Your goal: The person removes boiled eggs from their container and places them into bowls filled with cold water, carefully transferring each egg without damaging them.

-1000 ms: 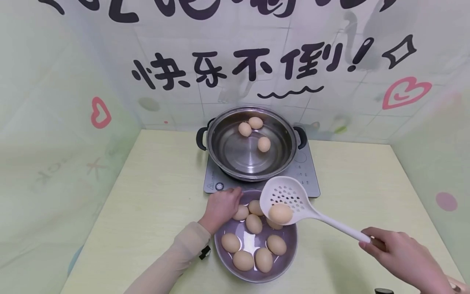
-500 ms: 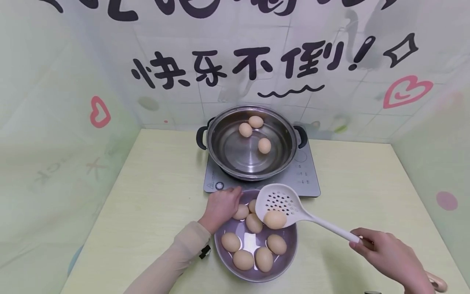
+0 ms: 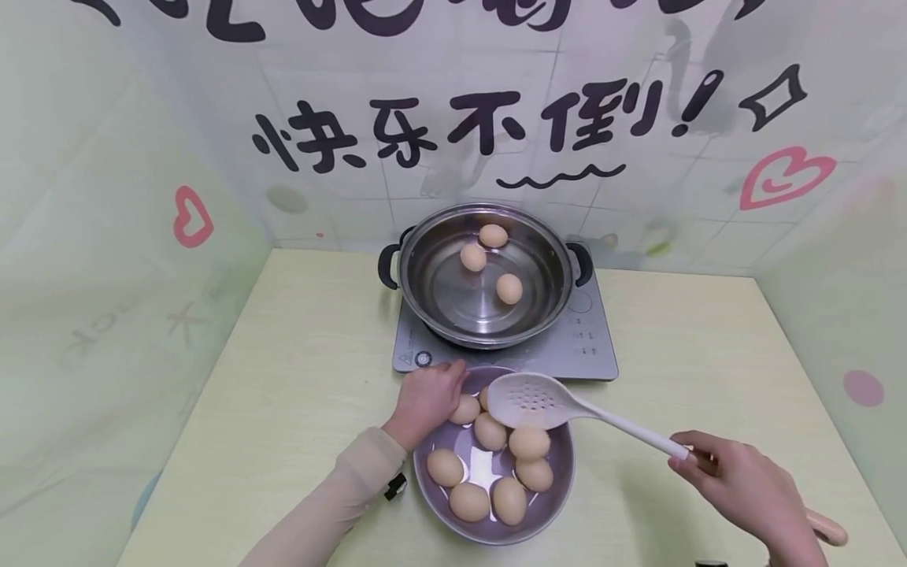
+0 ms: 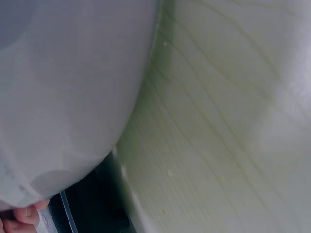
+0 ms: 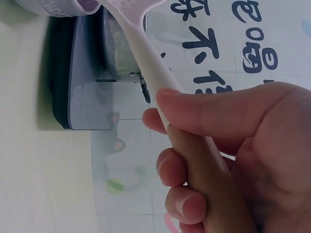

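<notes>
My left hand (image 3: 427,398) grips the left far rim of a purple-grey bowl (image 3: 557,504) holding several brown eggs. In the left wrist view the bowl's pale outside (image 4: 73,87) fills the left, and the fingers (image 4: 26,216) show at its edge. My right hand (image 3: 740,488) holds a white slotted skimmer (image 3: 534,400) by its wooden handle (image 5: 209,174), fingers and thumb wrapped round it. The skimmer's head hangs tilted over the far part of the bowl. One egg (image 3: 529,444) is just off its near edge, above or against another egg (image 3: 534,475); whether they touch is unclear.
Behind the bowl, a steel pot (image 3: 485,342) with black side handles sits on a grey induction cooker (image 3: 567,364). Several eggs would not be right: three eggs (image 3: 509,289) are in the pot. A printed sheet (image 3: 453,134) hangs behind the pale tabletop (image 3: 319,331).
The skimmer has moved left and towards me, lower and more tilted. Its egg has slid off the head into the bowl. Two pot eggs have drifted slightly nearer. The left hand stays put.
</notes>
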`<state>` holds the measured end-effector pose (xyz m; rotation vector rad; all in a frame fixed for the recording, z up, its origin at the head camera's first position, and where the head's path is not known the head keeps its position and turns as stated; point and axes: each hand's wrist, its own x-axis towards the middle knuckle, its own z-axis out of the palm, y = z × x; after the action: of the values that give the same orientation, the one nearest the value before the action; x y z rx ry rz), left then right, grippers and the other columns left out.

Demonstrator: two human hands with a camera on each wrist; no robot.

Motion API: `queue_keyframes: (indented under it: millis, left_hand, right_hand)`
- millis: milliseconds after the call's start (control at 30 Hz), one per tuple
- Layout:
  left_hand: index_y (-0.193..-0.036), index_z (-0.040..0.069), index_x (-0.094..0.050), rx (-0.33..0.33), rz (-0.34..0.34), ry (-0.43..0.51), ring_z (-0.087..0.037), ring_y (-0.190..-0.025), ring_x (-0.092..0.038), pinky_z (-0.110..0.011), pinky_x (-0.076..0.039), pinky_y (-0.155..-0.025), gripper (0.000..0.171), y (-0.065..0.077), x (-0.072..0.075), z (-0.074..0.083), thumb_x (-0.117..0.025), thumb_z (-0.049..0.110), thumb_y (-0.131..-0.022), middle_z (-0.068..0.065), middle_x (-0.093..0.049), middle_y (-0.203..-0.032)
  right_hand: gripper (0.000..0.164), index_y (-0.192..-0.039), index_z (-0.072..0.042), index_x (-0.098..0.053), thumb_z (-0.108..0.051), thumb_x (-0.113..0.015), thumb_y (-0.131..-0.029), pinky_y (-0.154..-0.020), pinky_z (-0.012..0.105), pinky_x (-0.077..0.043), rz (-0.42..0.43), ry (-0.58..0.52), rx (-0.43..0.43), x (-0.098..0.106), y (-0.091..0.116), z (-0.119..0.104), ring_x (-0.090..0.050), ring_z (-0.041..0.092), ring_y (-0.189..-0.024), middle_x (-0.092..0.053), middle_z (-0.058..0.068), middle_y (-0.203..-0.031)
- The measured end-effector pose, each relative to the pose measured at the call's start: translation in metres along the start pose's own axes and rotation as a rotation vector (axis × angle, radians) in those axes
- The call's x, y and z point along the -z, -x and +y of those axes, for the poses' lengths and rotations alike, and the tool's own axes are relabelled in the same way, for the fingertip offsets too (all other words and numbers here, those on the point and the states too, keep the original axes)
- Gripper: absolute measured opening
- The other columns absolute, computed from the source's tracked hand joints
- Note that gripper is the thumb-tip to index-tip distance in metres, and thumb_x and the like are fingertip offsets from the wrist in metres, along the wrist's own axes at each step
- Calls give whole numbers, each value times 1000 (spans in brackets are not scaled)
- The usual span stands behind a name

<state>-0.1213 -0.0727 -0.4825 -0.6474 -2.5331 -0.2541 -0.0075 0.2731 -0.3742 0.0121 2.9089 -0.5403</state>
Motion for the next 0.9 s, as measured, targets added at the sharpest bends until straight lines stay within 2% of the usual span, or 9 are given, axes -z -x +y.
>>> queue_keyframes:
  millis: [133, 333, 433, 600, 733, 900]
  left_hand:
    - [-70, 12, -52, 2, -11, 3, -17, -39, -49, -29, -32, -33, 20, 0, 0, 0, -59, 23, -85, 0, -53, -54]
    - [-71, 12, -52, 2, -19, 0, -16, -38, -48, -28, -32, -33, 19, 1, 0, 0, -60, 23, -85, 0, -54, -54]
    - [-70, 12, -52, -3, -5, -6, -17, -38, -48, -29, -31, -33, 19, 1, -1, 0, -61, 23, -84, 0, -54, -54]
    - [-70, 12, -53, -1, 6, -10, -16, -37, -47, -28, -30, -33, 20, 2, -1, -1, -62, 24, -83, 0, -53, -53]
    - [-71, 12, -53, 5, 2, -4, -17, -37, -47, -29, -30, -33, 19, 1, 1, 0, -62, 24, -84, 0, -53, -54]
    - [-70, 13, -53, 2, 15, 3, -18, -38, -49, -30, -31, -33, 19, 1, 1, 0, -60, 23, -85, 0, -54, -54]
  right_hand:
    - [17, -97, -23, -64, -30, -65, -82, -49, 30, -30, 35, -22, -22, 1, 1, -2, -42, 0, -56, -57, -13, -68]
    - [16, -92, -23, -64, -25, -71, -77, -50, 28, -28, 174, -58, 3, 0, 3, -3, -44, -4, -57, -57, -17, -66]
    - [17, -92, -23, -65, -24, -72, -76, -51, 28, -28, 216, -79, 16, 0, 3, -2, -43, -4, -56, -56, -17, -64]
    - [14, -92, -17, -66, -20, -69, -79, -49, 24, -27, 206, -159, 61, 3, -3, -2, -41, -1, -53, -50, -15, -57]
    - [14, -95, -10, -66, -15, -66, -82, -44, 22, -27, 173, -233, 116, 11, -16, -4, -34, 1, -48, -42, -10, -53]
    - [14, -97, -4, -64, -13, -60, -86, -39, 22, -26, 184, -213, 181, 25, -40, -13, -28, 2, -44, -36, -6, -53]
